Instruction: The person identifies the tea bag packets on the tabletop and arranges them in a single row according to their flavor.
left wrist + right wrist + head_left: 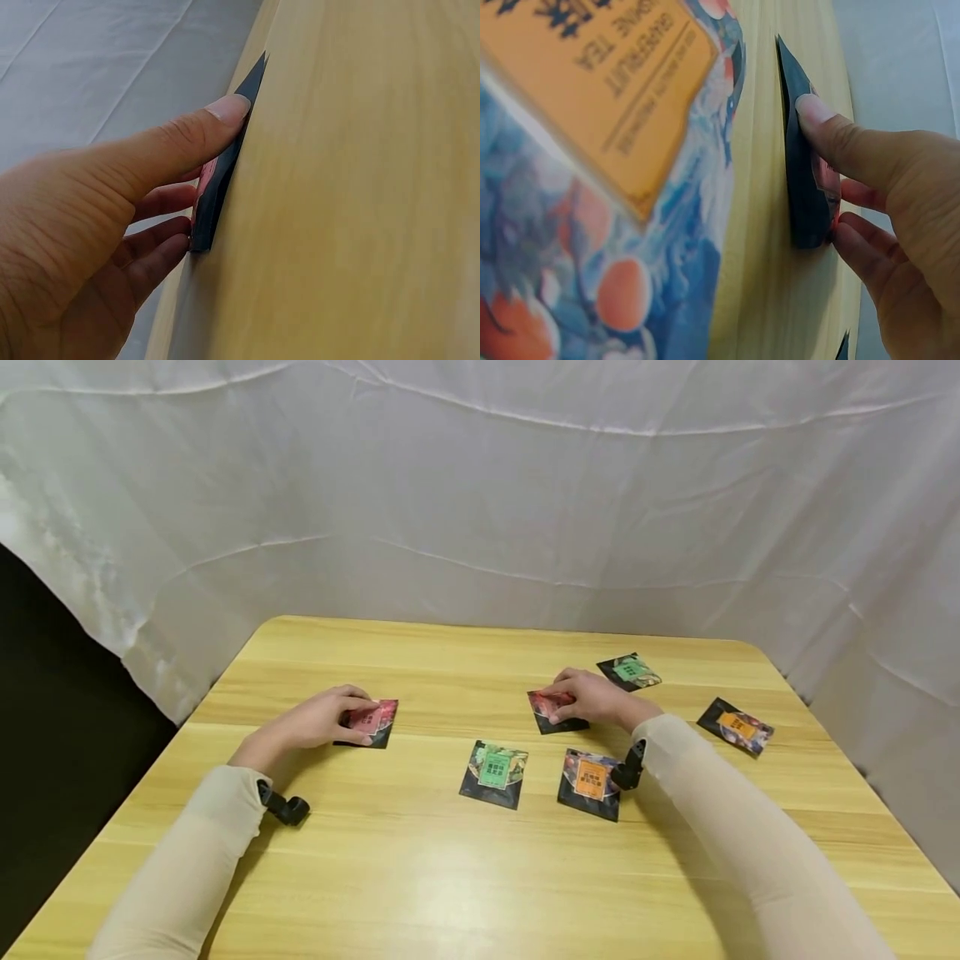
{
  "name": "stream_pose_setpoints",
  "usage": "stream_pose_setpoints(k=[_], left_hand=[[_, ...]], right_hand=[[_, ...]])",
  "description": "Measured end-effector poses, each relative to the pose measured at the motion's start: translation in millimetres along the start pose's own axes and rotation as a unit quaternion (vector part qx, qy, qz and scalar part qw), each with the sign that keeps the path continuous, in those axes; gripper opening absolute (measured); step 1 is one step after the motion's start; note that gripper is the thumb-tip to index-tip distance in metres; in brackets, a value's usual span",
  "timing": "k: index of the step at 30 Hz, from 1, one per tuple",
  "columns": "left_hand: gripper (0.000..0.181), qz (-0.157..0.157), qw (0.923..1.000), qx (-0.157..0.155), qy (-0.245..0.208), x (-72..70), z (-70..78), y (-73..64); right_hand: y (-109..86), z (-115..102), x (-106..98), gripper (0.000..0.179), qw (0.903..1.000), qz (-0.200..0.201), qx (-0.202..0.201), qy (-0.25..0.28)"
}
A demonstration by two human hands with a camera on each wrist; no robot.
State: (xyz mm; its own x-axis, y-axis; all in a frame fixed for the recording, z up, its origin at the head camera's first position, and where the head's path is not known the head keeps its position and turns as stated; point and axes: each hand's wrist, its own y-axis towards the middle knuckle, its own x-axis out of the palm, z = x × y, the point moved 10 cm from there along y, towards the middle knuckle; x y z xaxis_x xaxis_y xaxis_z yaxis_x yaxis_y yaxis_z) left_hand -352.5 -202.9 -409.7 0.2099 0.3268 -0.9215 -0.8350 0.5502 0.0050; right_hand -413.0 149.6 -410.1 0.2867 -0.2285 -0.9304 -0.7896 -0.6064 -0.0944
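Note:
In the head view my left hand (324, 718) holds a red-and-black tea sachet (381, 723) at the left of the table. The left wrist view shows the thumb on one edge of this sachet (217, 176) and the fingertips at its other side. My right hand (592, 697) grips a second red-and-black tea sachet (551, 714), right of the middle. In the right wrist view, thumb and fingers lie on opposite sides of that sachet (802, 180). Both sachets are low at the tabletop; whether they are lifted, I cannot tell. Each hand hides part of its sachet.
A green tea sachet (495, 774) and an orange one (589, 783) lie nearer on the wooden table (420, 877). Another green sachet (630, 672) lies behind my right hand, another orange one (737, 727) farther right. A pale curtain (480, 510) hangs behind the table.

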Motion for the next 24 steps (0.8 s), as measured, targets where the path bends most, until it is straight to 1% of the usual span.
stream_pose_setpoints(k=[4, 8, 14, 18, 21, 24], left_hand=[[0.071, 0.003, 1.0000, -0.006, -0.003, -2.4, -2.1, -6.7], [0.071, 0.005, 0.9999, -0.012, -0.011, -2.2, -2.1, -11.7], [0.071, 0.010, 0.9997, -0.017, -0.012, -1.3, -2.8, -14.1], [0.071, 0.014, 0.9996, -0.019, -0.017, -2.3, -4.6, -13.3], [0.071, 0.017, 0.9996, -0.012, -0.017, -2.0, -5.3, -13.8], [0.072, 0.018, 0.9996, -0.008, -0.020, -0.8, -6.4, -14.8]], right_hand=[[-4.6, 0, -1, 0.061, 0.9999, 0.009, -0.009, -0.003], [-9.7, 2, 0, 0.059, 0.9997, 0.018, -0.014, 0.003], [-15.3, 2, 4, 0.053, 0.9991, 0.028, -0.032, -0.008], [-18.4, 1, 6, 0.056, 0.9995, 0.017, -0.022, -0.014], [-18.9, 0, 7, 0.062, 0.9998, 0.001, -0.016, -0.010], [-18.6, -4, 8, 0.064, 0.9998, -0.010, -0.017, -0.009]])
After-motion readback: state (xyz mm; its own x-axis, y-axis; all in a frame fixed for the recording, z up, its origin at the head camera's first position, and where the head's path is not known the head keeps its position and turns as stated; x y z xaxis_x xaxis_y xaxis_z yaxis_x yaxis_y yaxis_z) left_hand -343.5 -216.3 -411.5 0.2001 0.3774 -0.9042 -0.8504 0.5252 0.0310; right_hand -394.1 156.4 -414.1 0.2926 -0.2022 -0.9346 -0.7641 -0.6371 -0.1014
